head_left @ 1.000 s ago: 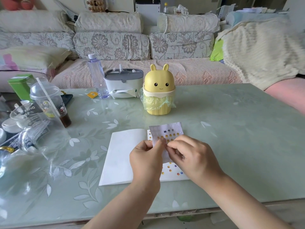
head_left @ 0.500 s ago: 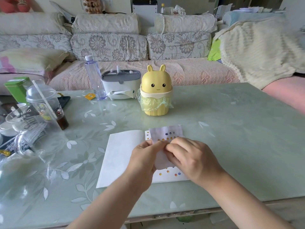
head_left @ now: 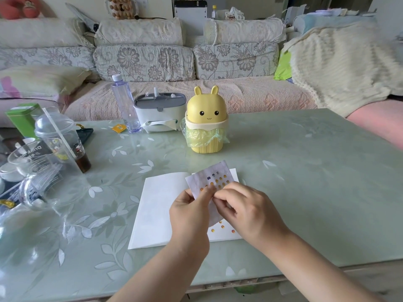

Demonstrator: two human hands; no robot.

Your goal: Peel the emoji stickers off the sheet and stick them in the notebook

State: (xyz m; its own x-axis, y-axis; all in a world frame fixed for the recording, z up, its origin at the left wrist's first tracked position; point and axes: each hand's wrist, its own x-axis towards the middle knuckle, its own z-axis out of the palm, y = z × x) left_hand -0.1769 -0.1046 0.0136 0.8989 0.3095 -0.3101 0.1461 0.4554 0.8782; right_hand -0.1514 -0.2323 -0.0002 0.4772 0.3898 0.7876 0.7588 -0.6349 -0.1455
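An open white notebook (head_left: 159,205) lies flat on the green table, with several small emoji stickers (head_left: 222,227) stuck on its right page. I hold the sticker sheet (head_left: 210,177) above that page, tilted, with rows of yellow emoji stickers showing on its upper part. My left hand (head_left: 189,212) grips the sheet's left edge. My right hand (head_left: 246,208) pinches at the sheet's middle with thumb and fingertips, where a sticker sits. The sheet's lower part is hidden behind my hands.
A yellow bunny-shaped bin (head_left: 207,120) with a green liner stands behind the notebook. A clear bottle (head_left: 125,103) and grey-white tissue box (head_left: 159,112) sit further back. Plastic cups and clear packaging (head_left: 43,153) crowd the left. A sofa (head_left: 144,62) runs behind the table.
The sheet has tilted and risen slightly between my hands. My right fingers have shifted on it, still pinching at a sticker. The notebook has not moved.
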